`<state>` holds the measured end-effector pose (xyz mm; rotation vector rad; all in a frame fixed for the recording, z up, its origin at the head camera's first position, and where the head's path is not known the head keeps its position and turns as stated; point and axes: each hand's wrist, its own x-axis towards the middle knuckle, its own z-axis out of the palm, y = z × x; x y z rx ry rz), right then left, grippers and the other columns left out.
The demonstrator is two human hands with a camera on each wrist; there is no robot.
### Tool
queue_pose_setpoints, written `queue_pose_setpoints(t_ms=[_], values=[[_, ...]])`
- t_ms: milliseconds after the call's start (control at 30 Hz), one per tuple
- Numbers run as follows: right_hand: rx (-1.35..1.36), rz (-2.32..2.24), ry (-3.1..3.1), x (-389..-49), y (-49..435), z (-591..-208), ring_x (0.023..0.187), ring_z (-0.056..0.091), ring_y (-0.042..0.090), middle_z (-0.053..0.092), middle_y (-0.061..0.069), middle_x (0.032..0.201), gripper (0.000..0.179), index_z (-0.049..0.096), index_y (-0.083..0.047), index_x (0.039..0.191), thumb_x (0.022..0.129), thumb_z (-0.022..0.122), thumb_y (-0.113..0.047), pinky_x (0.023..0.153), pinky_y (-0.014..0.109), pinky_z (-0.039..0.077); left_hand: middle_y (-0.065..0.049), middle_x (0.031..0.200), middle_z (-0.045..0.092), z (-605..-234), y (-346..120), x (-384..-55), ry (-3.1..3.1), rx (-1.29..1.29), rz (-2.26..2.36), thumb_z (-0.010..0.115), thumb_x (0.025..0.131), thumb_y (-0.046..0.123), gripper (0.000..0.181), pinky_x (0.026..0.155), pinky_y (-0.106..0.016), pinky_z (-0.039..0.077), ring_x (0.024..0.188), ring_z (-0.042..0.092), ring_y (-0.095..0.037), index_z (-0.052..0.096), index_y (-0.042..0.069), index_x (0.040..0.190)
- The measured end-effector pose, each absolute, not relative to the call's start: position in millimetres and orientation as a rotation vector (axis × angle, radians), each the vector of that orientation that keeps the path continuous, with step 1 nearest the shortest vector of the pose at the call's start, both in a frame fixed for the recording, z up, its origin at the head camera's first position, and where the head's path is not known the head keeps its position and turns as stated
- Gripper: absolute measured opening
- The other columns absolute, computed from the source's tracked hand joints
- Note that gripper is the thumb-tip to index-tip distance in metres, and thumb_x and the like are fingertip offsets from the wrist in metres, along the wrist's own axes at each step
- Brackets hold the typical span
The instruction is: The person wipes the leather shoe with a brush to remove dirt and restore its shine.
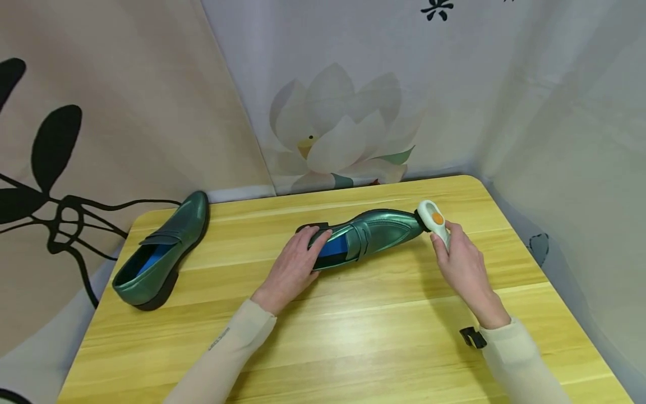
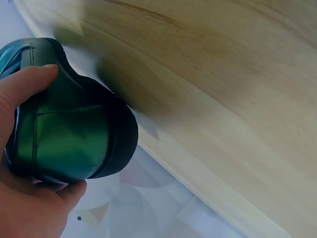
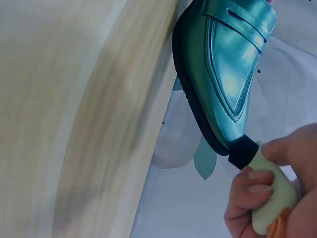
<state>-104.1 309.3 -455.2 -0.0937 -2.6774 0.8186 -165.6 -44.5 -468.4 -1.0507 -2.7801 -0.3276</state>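
Observation:
A shiny green loafer (image 1: 386, 229) with a blue insole is tilted on its side above the wooden table, its toe pointing right. My left hand (image 1: 292, 266) grips it by the heel; in the left wrist view the thumb lies over the heel's side and fingers show at its far edge. My right hand (image 1: 464, 269) holds a small white brush (image 1: 433, 217) with an orange button. The brush's dark bristles (image 3: 242, 151) touch the loafer's toe in the right wrist view. The matching green loafer (image 1: 166, 252) stands at the table's left side, apart from both hands.
The light wooden table (image 1: 343, 336) has a rounded far right corner. Behind it hangs pale cloth (image 1: 353, 33) printed with a large flower and dark leaf shapes. A black clip-like piece (image 1: 473, 338) sits by the right cuff.

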Motion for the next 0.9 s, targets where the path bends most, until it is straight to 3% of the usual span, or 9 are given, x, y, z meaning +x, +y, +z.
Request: queue_pose_setpoints(t_ms=[267,500,667,767,900], values=[[-0.102,0.816,-2.665,-103.8,307.9,-458.6,0.072,0.059,0.037,0.063,0.029,0.098,0.049,0.048,0.014,0.138,0.109,0.054,-0.025,0.055,0.046,0.045,-0.019,0.161,0.035,-464.8,-45.9,-164.7,-2.859,-1.075,-0.401,0.092,0.08,0.032,0.1,0.121,-0.052,0.028,0.149,0.033,-0.038,0.034,0.015,0.16],[-0.077,0.822,-2.639,-101.6,308.1,-461.0,0.07,0.057,0.035,0.063,0.026,0.092,0.048,0.049,0.015,0.137,0.108,0.055,-0.024,0.055,0.045,0.044,-0.019,0.163,0.033,-456.9,-54.7,-169.3,-2.889,-1.133,-0.587,0.088,0.082,0.045,0.093,0.118,-0.062,0.028,0.151,0.028,-0.042,0.042,0.018,0.158],[-0.094,0.83,-2.643,-98.4,307.5,-461.1,0.068,0.057,0.033,0.062,0.023,0.09,0.049,0.049,0.014,0.138,0.108,0.055,-0.025,0.055,0.044,0.043,-0.016,0.168,0.024,-454.5,-63.2,-171.6,-2.967,-1.172,-0.736,0.086,0.085,0.042,0.089,0.116,-0.061,0.032,0.156,0.018,-0.038,0.041,0.024,0.159],[-0.095,0.832,-2.647,-97.5,304.7,-459.2,0.068,0.057,0.033,0.062,0.024,0.09,0.049,0.049,0.014,0.138,0.108,0.056,-0.025,0.055,0.045,0.043,-0.013,0.171,0.015,-454.2,-67.3,-170.8,-3.009,-1.221,-0.714,0.088,0.083,0.037,0.098,0.115,-0.057,0.036,0.158,0.01,-0.036,0.032,0.027,0.163],[-0.059,0.818,-2.639,-99.3,298.2,-455.6,0.073,0.059,0.037,0.064,0.029,0.099,0.049,0.049,0.014,0.138,0.108,0.056,-0.024,0.057,0.051,0.047,-0.012,0.173,0.008,-457.1,-69.1,-168.3,-3.002,-1.264,-0.575,0.089,0.084,0.024,0.108,0.105,-0.049,0.05,0.159,0.005,-0.035,0.02,0.03,0.167]])
